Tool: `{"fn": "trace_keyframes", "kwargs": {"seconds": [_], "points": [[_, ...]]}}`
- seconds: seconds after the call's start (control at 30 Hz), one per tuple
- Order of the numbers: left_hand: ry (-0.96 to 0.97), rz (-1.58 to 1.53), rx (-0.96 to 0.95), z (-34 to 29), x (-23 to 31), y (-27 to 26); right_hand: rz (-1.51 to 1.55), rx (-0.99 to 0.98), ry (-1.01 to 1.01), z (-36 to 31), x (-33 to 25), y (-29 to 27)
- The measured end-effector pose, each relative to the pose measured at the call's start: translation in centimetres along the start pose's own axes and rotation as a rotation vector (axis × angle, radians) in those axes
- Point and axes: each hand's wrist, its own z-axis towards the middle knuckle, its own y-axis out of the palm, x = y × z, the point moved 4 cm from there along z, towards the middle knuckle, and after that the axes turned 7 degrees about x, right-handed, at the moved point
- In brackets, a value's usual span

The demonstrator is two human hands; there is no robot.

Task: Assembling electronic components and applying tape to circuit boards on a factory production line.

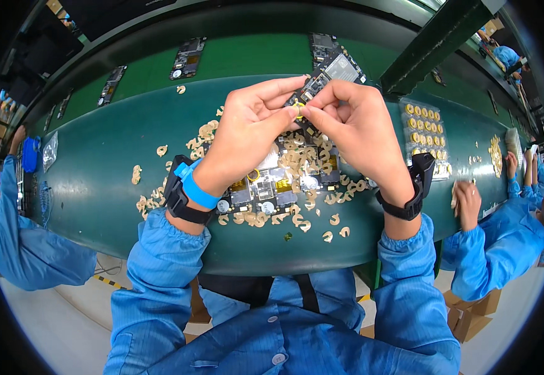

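Left fingers gripped the circuit board toward the surface's far edge, right fingers pinched the yellow-ringed disc; gentle, level pressure probably suited it, tbh.

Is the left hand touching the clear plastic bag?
Apart: the head view shows a broad stretch of green tabletop between left hand and clear plastic bag.

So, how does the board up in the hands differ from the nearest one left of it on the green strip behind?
The held board is up between the left hand and right hand; the back board lies untouched on the green strip.
Fingers partly cover the held board; nothing covers the back board.
The held board slants more than the back board.
Both are dark, elongated circuit boards.
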Motion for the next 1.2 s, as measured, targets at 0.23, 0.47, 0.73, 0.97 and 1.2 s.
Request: {"fn": "trace_keyframes", "kwargs": {"seconds": [0.23,0.47,0.73,0.97,1.2], "points": [[-0.008,-0.023,0.010,0.07,-0.04,-0.18,-0.028,-0.009,-0.026,-0.03,-0.39,0.11],[-0.027,-0.064,0.017,0.09,-0.23,-0.10,-0.018,0.021,-0.067,-0.16,-0.46,0.21],[-0.048,-0.102,0.007,0.14,-0.09,0.01,-0.047,0.023,-0.090,0.01,-0.30,0.05],[-0.030,-0.117,0.009,0.16,-0.34,0.01,-0.037,0.027,-0.091,0.12,-0.14,-0.19],[-0.013,-0.087,0.024,0.07,-0.13,0.31,-0.036,0.029,-0.094,0.03,-0.34,-0.24]]}}
